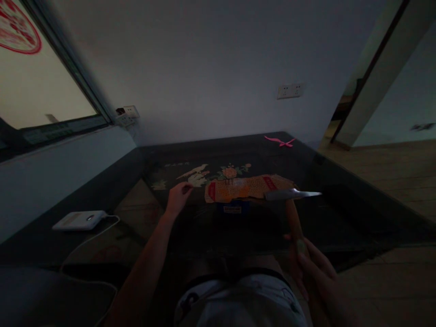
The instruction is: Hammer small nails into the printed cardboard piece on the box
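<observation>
My right hand (311, 268) is wrapped around the wooden handle of a hammer (295, 218). The hammer's metal head (286, 194) has a pointed end toward the right and lies over the right part of an orange-brown packet (238, 188) with red patches; I cannot tell if they touch. Beneath the packet, a blue box (233, 208) shows at the front. My left hand (179, 197) hovers or rests just left of the packet, apart from it, fingers curled together. Whatever is between those fingers, if anything, is too dark to see.
The dark table (204, 236) has a printed bird and flower picture (230, 171). A white device (80, 220) with a cable (88, 243) lies at left. A pink ribbon (281, 141) lies at the far edge. Wall sockets (289, 91) are behind.
</observation>
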Tool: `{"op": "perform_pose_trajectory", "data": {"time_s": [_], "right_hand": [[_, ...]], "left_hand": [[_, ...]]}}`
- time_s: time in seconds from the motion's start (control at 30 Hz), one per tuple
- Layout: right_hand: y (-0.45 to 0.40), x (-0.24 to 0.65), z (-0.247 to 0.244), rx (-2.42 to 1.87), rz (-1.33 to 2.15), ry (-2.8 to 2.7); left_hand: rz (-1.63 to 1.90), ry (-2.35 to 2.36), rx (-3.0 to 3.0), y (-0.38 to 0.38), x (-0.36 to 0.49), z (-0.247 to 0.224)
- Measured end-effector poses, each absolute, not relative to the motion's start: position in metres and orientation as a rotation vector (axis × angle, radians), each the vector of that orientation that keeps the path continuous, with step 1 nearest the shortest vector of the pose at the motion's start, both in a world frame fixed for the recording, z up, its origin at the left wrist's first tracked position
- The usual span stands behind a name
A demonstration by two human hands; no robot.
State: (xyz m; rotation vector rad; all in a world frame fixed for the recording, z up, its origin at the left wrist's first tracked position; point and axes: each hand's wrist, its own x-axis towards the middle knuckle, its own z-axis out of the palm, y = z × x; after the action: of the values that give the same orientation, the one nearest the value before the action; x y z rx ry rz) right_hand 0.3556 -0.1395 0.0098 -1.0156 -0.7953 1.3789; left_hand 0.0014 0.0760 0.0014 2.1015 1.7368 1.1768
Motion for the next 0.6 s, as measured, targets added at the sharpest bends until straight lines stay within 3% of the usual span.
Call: {"op": "perform_pose_trajectory", "data": {"time_s": [0.4,0.6], "right_hand": [[-0.155,0.335,-0.003,-0.974,1.596,-0.62],[-0.152,0.336,0.011,-0.988,1.574,-0.587]], "left_hand": [[1.606,1.473,1.486,0.07,0.005,0.024],[1.768,1.245,1.516,0.062,0.05,0.065]]}}
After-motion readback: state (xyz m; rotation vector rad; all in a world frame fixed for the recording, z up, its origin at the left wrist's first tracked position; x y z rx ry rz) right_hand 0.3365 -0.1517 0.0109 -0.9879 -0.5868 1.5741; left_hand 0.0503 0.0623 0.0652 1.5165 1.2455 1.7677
